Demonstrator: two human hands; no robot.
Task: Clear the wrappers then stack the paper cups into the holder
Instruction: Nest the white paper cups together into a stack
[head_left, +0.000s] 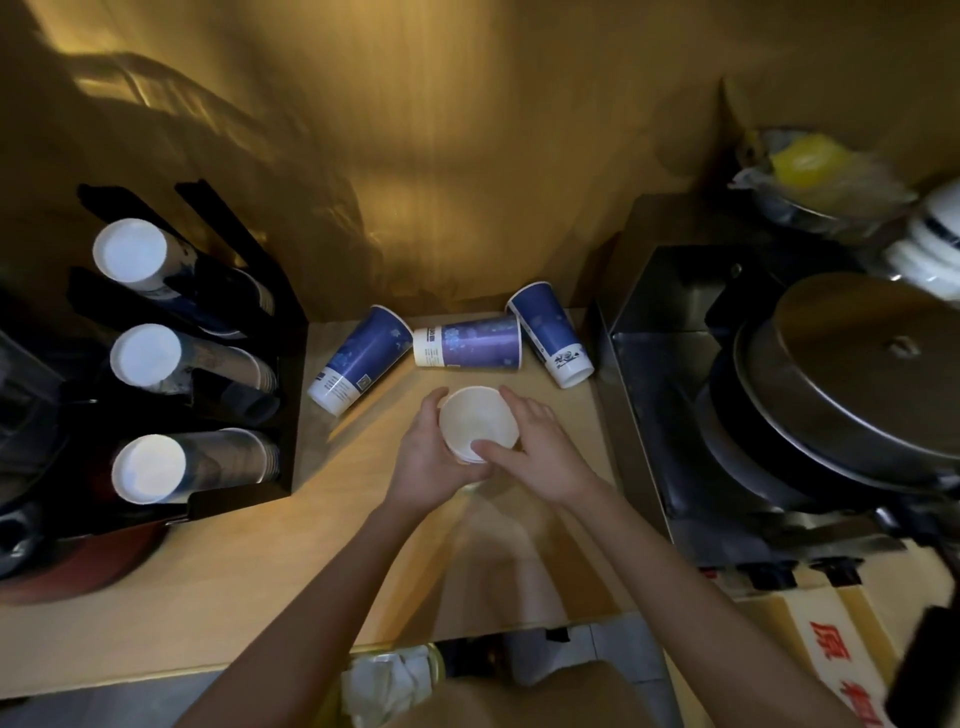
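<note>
- While both hands meet over the middle of the tan wooden desk (218, 582), they hold one white-lined paper cup (478, 423), seen from above with its open mouth facing the camera.
- The left hand (428, 457) wraps its grip around the cup's left side and underside, fingers curled against the wall.
- The right hand (540, 447) closes its grip on the cup's right side, with a thumb (485, 449) laid over the near rim.
- Behind the hands, three blue printed paper cups lie on their sides against the back wall: a left cup (358, 359), a middle cup (467, 343) and a right cup (551, 340). The middle cup touches its neighbours at both ends.
- At the left edge of the desk stands a black slotted cup holder (288, 374), with three rows of stacked cups (148, 467) lying in it, white bases outward.
- A steel machine (649, 353) sits just right of the desk.
</note>
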